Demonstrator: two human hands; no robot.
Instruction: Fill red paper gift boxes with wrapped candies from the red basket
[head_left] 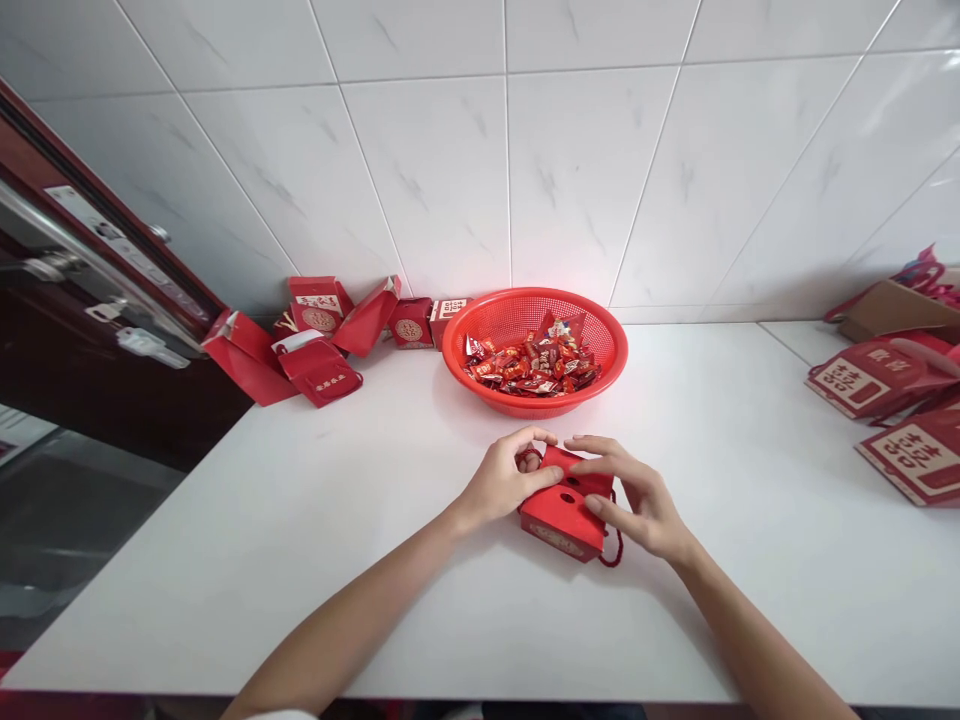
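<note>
One small red box lies on the worktop between the left hand and the right hand, touching both, its long axis running roughly crosswise, left fingers gripping its far flap, right fingers spread open over its top.

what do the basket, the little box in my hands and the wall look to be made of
The basket looks like glossy red plastic, going by its smooth shiny rim and molded mesh. The box seems to be smooth, coated red card: thin panels, crisp folds, cut holes; its cord looks twisted or braided, fibre unclear. The wall appears to be glazed tile, probably ceramic, with grey marbling and straight joints.
</note>
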